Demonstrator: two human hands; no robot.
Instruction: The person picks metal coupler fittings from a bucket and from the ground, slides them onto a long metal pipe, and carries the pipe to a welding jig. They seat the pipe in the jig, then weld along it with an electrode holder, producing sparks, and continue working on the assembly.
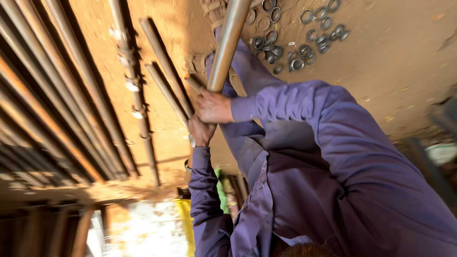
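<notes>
Purple sleeves fill the lower right of the view, blurred by motion, and both reach up to a steel pipe that runs from the hands toward the top edge. Left hand sits lower, fingers curled tight around the bottom end of the pipe, where a pale metal edge shows just beside the knuckles. Right hand is directly above it, touching it, fingers wrapped fully round the pipe with the knuckles facing left. Pipe looks smooth and grey-brown, tilted slightly right as it rises, and it crosses in front of a purple trouser leg. Just left of the hands, two short rusty bars lie side by side on the dirt floor. Further left, a long rod with pale fittings lies along the ground, and beyond it a stack of long pipes fills the left side. Past the top of the held pipe, a scatter of metal rings lies on the floor. Something yellow shows at the bottom edge, too blurred to tell.
</notes>
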